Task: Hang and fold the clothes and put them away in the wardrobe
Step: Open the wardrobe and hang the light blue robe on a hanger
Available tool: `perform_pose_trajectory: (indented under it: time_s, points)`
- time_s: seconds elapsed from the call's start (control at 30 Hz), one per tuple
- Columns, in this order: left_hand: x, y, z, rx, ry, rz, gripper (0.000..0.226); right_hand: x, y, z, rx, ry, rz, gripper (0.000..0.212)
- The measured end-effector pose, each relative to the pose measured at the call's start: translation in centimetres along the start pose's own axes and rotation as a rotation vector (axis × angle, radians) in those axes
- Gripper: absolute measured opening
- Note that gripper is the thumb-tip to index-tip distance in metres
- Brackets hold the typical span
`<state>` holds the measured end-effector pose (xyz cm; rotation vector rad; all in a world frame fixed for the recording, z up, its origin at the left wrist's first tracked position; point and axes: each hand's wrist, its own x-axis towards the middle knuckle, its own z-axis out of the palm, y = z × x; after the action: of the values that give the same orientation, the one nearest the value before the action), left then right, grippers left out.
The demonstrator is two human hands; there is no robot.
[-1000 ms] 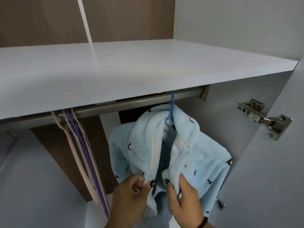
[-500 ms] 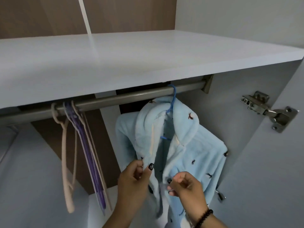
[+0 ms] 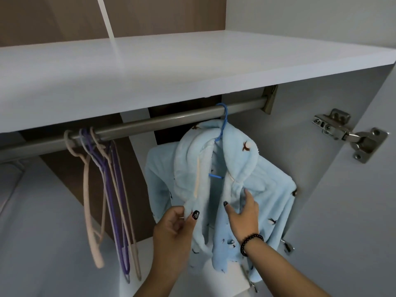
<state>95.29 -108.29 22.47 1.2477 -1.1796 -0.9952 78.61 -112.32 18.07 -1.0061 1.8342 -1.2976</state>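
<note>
A light blue fleece robe with small dark bird prints hangs on a blue hanger hooked over the wardrobe's metal rail. My left hand pinches the robe's left front edge between thumb and fingers. My right hand, with a dark bead bracelet on the wrist, lies spread on the robe's right front panel, fingers apart and closed on nothing. The robe's front hangs open between my hands.
Several bare hangers, beige and purple, hang bunched at the rail's left. A white shelf runs just above the rail. The wardrobe's white side wall and a metal door hinge are at the right.
The view has dropped, showing more below the rail. My right hand let go of the pinched edge and moved up, now spread flat on the right panel. My left hand keeps its pinch.
</note>
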Motion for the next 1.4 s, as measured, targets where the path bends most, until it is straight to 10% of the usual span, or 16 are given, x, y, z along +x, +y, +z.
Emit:
perform_pose_trajectory:
  time_s: [0.13,0.83,1.03,1.4]
  points:
    - [0.0,0.5,-0.3,-0.109,0.017,-0.041,0.008,1.2,-0.6,0.2,0.187,0.02,-0.076,0.017]
    - [-0.3,1.6,0.5,-0.18,-0.013,-0.042,0.028,-1.0,-4.3,-4.1,0.777,-0.722,0.142,0.016]
    - [-0.3,2.8,1.1,-0.157,0.009,0.03,0.021,0.4,-4.9,-5.4,-0.319,-0.05,-0.15,0.026]
    - [-0.9,3.7,2.0,0.067,-0.045,0.169,0.036,-4.8,-8.2,-4.4,-0.135,-0.19,-0.433,0.031]
